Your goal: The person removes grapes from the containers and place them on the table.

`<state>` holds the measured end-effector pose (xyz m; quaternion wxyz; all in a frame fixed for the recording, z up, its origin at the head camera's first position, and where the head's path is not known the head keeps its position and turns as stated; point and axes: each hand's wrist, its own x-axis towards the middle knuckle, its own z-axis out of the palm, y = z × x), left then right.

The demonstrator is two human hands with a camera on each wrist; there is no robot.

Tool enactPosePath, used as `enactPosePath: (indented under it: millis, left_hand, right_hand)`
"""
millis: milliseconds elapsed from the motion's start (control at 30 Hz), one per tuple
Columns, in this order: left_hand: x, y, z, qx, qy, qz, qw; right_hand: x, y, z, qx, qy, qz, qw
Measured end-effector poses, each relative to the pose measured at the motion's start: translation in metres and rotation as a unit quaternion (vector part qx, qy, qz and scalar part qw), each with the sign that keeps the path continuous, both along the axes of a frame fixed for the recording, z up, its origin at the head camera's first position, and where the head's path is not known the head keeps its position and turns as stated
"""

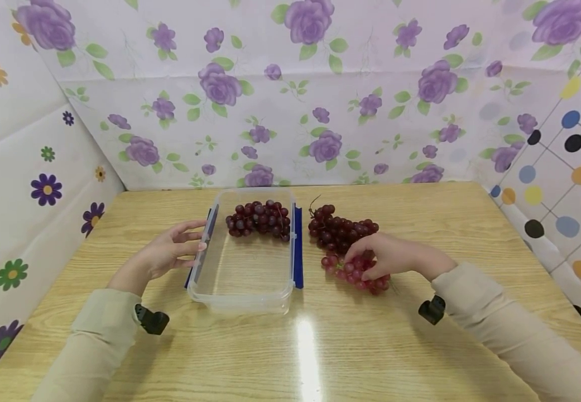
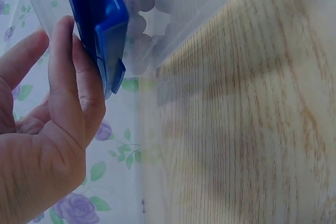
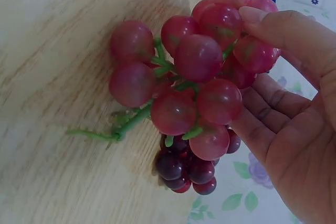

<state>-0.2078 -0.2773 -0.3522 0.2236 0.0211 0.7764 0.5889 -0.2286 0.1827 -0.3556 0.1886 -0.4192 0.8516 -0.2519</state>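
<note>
A clear plastic container (image 1: 242, 287) with blue side clips (image 2: 107, 30) stands left of centre on the table. Inside it, toward the back, lies a bunch of dark red grapes (image 1: 259, 219). My left hand (image 1: 169, 249) is at the container's left side, its fingers loosely extended along the rim and blue clip. With thumb and fingers, my right hand (image 1: 378, 257) grips a bunch of pinkish-red grapes (image 3: 199, 59) with a green stem (image 3: 128, 124). Just behind that bunch, on the table, is another dark red bunch of grapes (image 1: 337, 229), partly covered by the hand.
The wooden table (image 1: 250, 357) meets a wall covering (image 1: 280, 128) with purple flowers at the back. Patterned sheets hang at the left (image 1: 24, 223) and right (image 1: 561, 212). The container's right blue clip (image 1: 298, 245) hangs folded outward near the grapes.
</note>
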Motion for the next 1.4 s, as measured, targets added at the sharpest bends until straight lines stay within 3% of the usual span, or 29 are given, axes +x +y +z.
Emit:
enactPosePath:
  millis: [767, 1400]
  left_hand:
    - [-0.001, 0.000, -0.002, 0.005, -0.001, 0.001, 1.0000]
    - [-0.001, -0.001, -0.004, 0.009, 0.004, 0.005, 0.9999]
  right_hand:
    - [0.008, -0.014, -0.024, -0.015, 0.011, 0.001, 0.9998]
    - [0.008, -0.014, -0.025, -0.004, 0.025, 0.034, 0.9991]
